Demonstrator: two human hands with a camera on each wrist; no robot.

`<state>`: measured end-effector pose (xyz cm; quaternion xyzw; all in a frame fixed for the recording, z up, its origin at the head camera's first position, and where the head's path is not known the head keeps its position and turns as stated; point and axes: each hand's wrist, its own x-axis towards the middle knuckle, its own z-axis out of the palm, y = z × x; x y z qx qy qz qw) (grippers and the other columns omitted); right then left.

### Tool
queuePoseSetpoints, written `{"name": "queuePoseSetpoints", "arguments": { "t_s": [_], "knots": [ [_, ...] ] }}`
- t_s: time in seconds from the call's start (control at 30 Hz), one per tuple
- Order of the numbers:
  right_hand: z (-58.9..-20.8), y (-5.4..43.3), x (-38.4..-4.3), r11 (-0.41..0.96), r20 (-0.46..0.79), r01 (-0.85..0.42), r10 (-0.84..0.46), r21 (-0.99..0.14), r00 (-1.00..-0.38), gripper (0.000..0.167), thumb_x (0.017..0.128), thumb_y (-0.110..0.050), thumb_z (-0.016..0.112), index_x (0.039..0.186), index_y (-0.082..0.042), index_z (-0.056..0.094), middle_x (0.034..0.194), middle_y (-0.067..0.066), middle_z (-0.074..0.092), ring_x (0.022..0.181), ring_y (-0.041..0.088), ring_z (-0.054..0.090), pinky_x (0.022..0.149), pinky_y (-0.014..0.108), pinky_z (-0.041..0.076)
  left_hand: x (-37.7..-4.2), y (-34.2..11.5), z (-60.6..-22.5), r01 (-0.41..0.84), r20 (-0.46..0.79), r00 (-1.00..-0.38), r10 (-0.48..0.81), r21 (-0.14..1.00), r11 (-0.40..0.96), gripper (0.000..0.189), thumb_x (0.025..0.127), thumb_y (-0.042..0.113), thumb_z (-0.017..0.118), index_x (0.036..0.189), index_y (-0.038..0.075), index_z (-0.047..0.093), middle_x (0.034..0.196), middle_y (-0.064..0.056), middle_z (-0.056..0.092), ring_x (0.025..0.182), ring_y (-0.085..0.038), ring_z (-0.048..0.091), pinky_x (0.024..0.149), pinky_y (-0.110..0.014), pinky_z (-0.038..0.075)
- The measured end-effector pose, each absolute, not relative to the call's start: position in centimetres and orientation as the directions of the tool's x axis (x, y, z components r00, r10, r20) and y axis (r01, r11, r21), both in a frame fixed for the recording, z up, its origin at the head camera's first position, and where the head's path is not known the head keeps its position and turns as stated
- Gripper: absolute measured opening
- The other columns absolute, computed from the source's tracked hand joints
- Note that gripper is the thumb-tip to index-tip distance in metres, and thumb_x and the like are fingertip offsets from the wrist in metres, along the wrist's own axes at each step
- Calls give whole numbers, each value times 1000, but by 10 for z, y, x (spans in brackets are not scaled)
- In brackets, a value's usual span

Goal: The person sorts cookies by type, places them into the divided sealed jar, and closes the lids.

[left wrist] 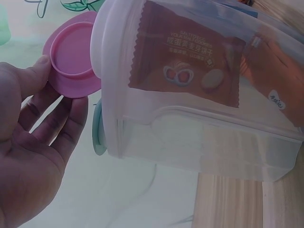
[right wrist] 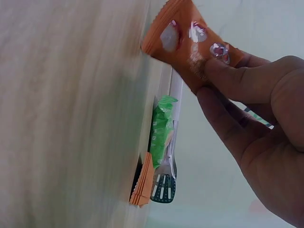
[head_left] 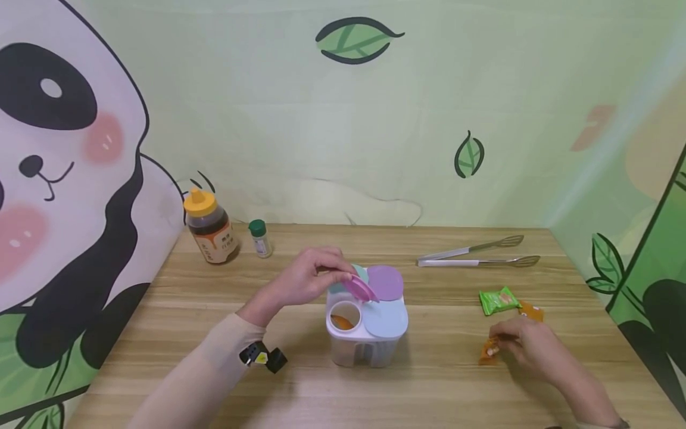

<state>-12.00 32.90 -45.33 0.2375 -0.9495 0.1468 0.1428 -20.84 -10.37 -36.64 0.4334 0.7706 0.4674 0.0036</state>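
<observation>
Honey bottle, small green-capped jar, perhaps spice; tongs opposite.

Left hand and right hand pinching.

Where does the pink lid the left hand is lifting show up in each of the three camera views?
Head: the pink lid is near the centre, tilted up over the open compartment, under the left hand.
Left wrist: upper left, underside showing, at the fingertips.
Right wrist: not in view.
Shared landmark: the clear container with an orange packet inside shows in the head and left wrist views; the wooden table links the right wrist view.
</observation>
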Motion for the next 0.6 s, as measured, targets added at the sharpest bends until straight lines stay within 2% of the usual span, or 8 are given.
{"name": "queuePoseSetpoints", "arguments": {
  "t_s": [0.23,0.4,0.5,0.6],
  "knots": [
    [-449,325,-120,835,389,-505,-399,-221,-830,38,64,6,83,89,-21,74,89,-10,71,85,10,66,71,34,58,-209,-103,-366,668,401,-619,675,722,184,12,92,7,66,98,8,77,81,2,64,72,-13,53,61,-26,45],
    [-445,321,-120,818,443,-539,-416,-198,-794,40,63,5,84,89,-22,73,88,-13,71,85,10,66,70,35,57,-209,-102,-365,668,403,-617,676,722,180,12,92,8,66,98,8,77,81,2,64,72,-13,53,61,-23,45],
    [-442,317,-121,806,481,-563,-425,-185,-767,39,62,4,84,90,-22,74,87,-14,71,83,9,67,69,33,57,-209,-103,-366,662,400,-621,674,728,178,12,92,7,66,98,8,77,80,2,64,72,-13,52,61,-23,45],
    [-439,313,-121,795,502,-576,-425,-192,-753,39,62,3,84,90,-23,74,87,-16,71,82,8,67,70,25,55,-209,-103,-366,656,396,-626,672,733,180,12,92,7,66,98,8,77,80,1,63,72,-13,52,62,-25,45]
  ]
}}
